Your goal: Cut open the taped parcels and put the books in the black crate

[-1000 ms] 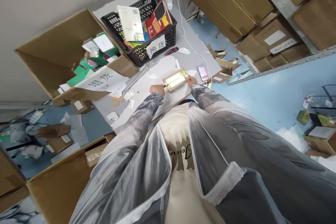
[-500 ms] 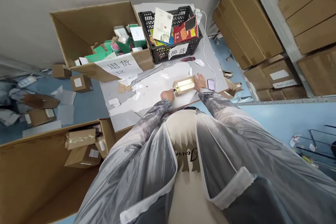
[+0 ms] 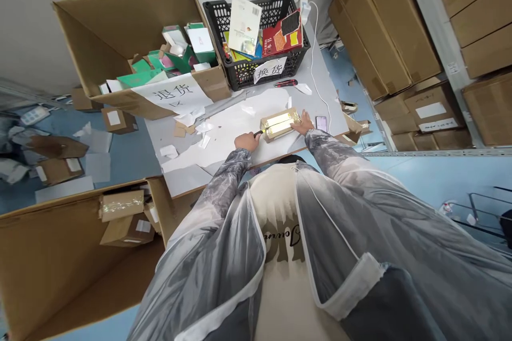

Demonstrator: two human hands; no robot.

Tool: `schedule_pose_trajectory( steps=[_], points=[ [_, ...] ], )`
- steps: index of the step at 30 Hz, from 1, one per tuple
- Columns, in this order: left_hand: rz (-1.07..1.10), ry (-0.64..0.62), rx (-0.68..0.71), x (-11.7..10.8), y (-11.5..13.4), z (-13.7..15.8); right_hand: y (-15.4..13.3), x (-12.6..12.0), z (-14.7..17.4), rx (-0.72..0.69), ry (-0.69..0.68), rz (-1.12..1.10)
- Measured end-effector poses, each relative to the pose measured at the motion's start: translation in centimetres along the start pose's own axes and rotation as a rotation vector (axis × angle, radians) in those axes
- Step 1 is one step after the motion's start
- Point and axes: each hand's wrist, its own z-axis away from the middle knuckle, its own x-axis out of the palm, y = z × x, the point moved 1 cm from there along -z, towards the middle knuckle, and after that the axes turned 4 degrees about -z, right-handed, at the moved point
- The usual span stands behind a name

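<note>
A small cardboard parcel (image 3: pixel 279 123) wrapped in shiny tape lies on the grey table (image 3: pixel 240 133) in front of me. My left hand (image 3: pixel 247 141) is closed around a dark-handled cutter whose tip meets the parcel's left end. My right hand (image 3: pixel 303 123) rests flat on the parcel's right end and holds it down. A phone (image 3: pixel 321 122) lies just right of that hand.
A black crate (image 3: pixel 256 37) of books and a large open carton (image 3: pixel 132 53) of green boxes stand at the table's back. A red cutter (image 3: pixel 285 83) lies by the crate. Another carton (image 3: pixel 80 245) of parcels sits at my lower left. Stacked boxes (image 3: pixel 400 26) fill shelves on the right.
The view has swung and levelled, so the table now sits more centred. My right hand has flattened on the parcel's right end. My left hand stays at the left end with the cutter.
</note>
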Motion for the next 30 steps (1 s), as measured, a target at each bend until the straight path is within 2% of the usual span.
schedule_pose_trajectory(
  steps=[1,3,7,10,12,15,19,24,30],
  points=[
    [-0.003,-0.012,-0.003,-0.2,-0.1,0.0,0.3,0.4,0.2,0.024,-0.002,-0.005],
    [-0.002,-0.038,-0.007,-0.6,-0.3,0.0,0.2,1.0,0.5,-0.033,0.007,0.036],
    [-0.022,-0.064,-0.04,-1.2,-0.6,0.4,-1.6,1.2,0.1,-0.349,0.0,0.124],
    [-0.035,-0.081,-0.086,-1.3,-0.3,1.0,-3.0,1.1,-1.4,-0.57,-0.114,0.081],
    [-0.013,-0.096,-0.124,-1.1,0.2,1.5,-3.6,1.3,-3.0,-0.655,-0.207,0.057],
    [0.026,-0.093,-0.19,-0.6,1.0,2.2,-3.9,2.1,-5.4,-0.699,-0.325,0.07],
    [0.089,-0.072,-0.28,0.4,2.2,3.3,-3.9,2.5,-6.9,-0.737,-0.362,0.085],
    [0.16,-0.017,-0.367,1.3,4.1,5.2,-3.1,2.3,-5.5,-0.749,-0.385,0.053],
    [0.193,-0.027,-0.447,1.1,6.6,8.0,-2.3,1.9,-4.4,-0.76,-0.377,0.119]
  ],
)
